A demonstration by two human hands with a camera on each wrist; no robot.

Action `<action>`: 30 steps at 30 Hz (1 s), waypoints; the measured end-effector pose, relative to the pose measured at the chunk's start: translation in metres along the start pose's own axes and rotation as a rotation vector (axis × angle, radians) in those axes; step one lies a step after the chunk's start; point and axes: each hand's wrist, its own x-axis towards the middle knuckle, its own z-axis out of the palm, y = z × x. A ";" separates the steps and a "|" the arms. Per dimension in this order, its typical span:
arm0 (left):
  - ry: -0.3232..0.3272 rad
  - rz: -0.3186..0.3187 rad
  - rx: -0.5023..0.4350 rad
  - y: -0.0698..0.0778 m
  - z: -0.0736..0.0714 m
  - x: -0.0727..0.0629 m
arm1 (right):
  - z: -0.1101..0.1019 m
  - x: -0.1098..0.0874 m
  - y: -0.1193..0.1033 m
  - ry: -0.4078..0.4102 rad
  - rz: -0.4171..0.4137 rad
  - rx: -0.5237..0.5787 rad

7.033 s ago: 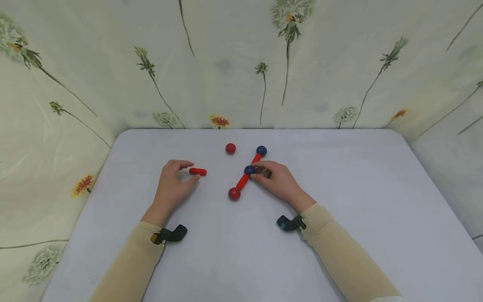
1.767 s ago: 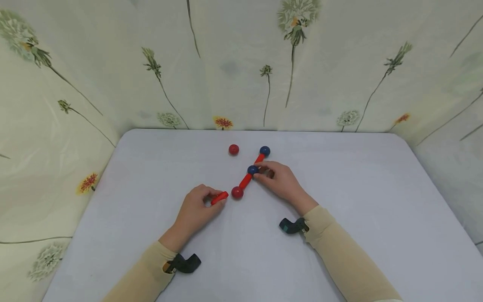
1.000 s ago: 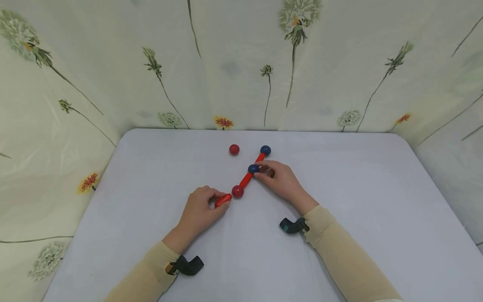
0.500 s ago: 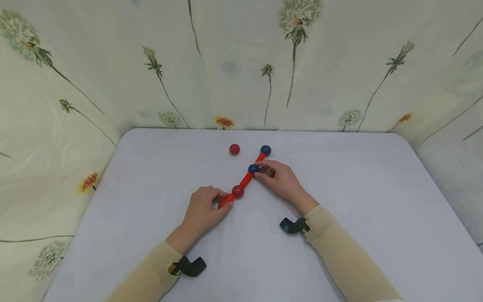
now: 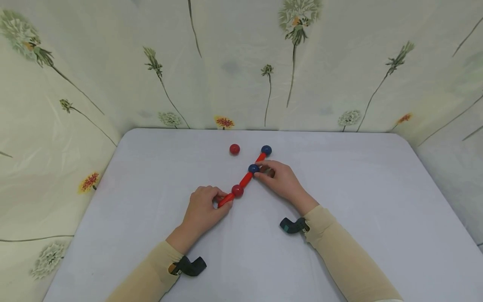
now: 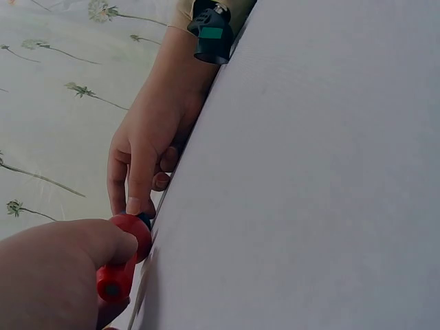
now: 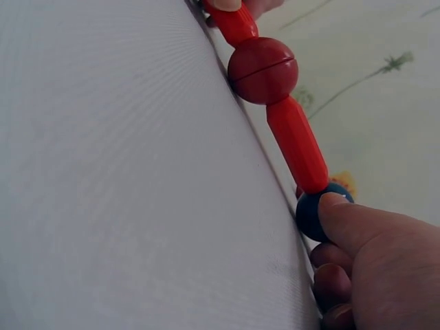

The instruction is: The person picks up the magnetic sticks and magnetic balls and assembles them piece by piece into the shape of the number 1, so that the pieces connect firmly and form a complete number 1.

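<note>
My left hand (image 5: 205, 209) pinches a short red rod (image 5: 225, 200), whose far end meets a red ball (image 5: 237, 191). From that ball another red rod (image 7: 298, 144) runs to a blue ball (image 5: 253, 169), which my right hand (image 5: 279, 180) holds between thumb and fingers. Beyond it, one more red rod (image 5: 260, 157) leads to a second blue ball (image 5: 266, 150), so the pieces form a slanting row on the table. In the left wrist view, the near rod (image 6: 115, 280) shows a hole in its end. My left thumb hides part of it.
A loose red ball (image 5: 235, 149) lies near the table's back edge, left of the row. The white table (image 5: 339, 180) is backed by a flower-printed cloth (image 5: 234, 84). A dark camera sits on each wrist.
My left hand picked up the loose red rod, carried it right and toward me, and brought it against the red ball. My right hand still holds the blue ball. The last half second shows little movement.
</note>
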 end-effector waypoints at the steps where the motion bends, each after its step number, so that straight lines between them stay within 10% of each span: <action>1: -0.001 -0.003 0.000 0.000 0.000 0.000 | 0.000 0.000 0.000 -0.001 0.002 0.003; 30: 0.005 -0.031 0.010 0.002 -0.001 0.001 | 0.000 0.000 -0.002 -0.005 0.021 0.006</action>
